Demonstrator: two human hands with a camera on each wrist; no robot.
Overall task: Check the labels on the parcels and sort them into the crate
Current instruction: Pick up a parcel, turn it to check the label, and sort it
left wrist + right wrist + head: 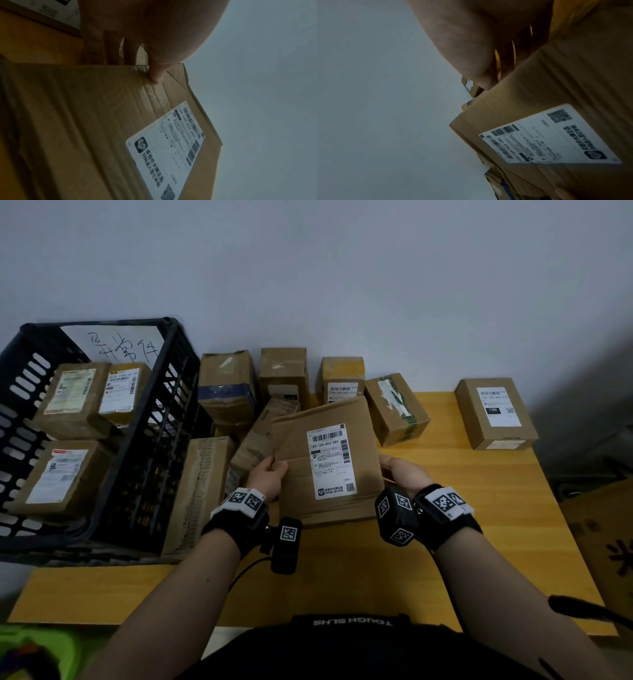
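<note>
I hold a flat brown cardboard parcel point(301, 460) tilted up above the yellow table point(445, 542), its white shipping label point(330, 462) facing me. My left hand point(269, 475) grips its left edge, thumb on the front face. My right hand point(402, 474) grips the right edge, fingers behind. The left wrist view shows the thumb point(157, 75) pressing the parcel point(96, 121) near its label point(168, 148). In the right wrist view the parcel point(556, 94) and label point(547, 136) fill the right side. The black crate point(144, 446) at left holds three labelled parcels.
Several brown boxes point(284, 374) stand along the grey wall behind the held parcel, more lie beside the crate point(198, 491). One labelled box point(496, 412) sits alone at the far right. A cardboard piece point(603, 546) lies off the table's right edge.
</note>
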